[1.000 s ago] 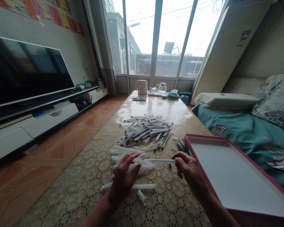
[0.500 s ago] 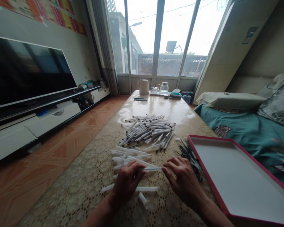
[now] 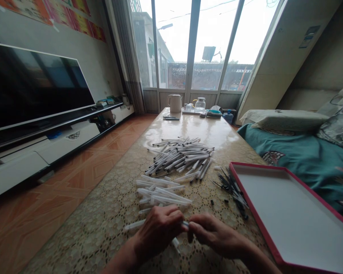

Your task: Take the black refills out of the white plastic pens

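Both hands are closed on one pale pen barrel (image 3: 185,225), of which only a short length shows between them. My left hand (image 3: 161,227) wraps most of it. At its right end, the fingertips of my right hand (image 3: 213,233) pinch it. Just beyond my left hand lie several loose translucent white pen barrels (image 3: 162,193). A small white piece (image 3: 175,243), like a cap, lies partly hidden under my left hand. Beyond my right hand are a bundle of thin black pen refills (image 3: 231,186) and two small black plugs (image 3: 212,202).
A heap of pens with black ends (image 3: 181,156) lies further up the table (image 3: 103,224). At the right stands a shallow white box lid (image 3: 291,213) with a red rim. A jug (image 3: 175,103), a glass pot (image 3: 200,104) and a tissue box (image 3: 214,111) stand at the far end.
Both hands have come nearer to me and closer together, so less of the barrel shows between them. Two black plugs are now visible where my right hand was.
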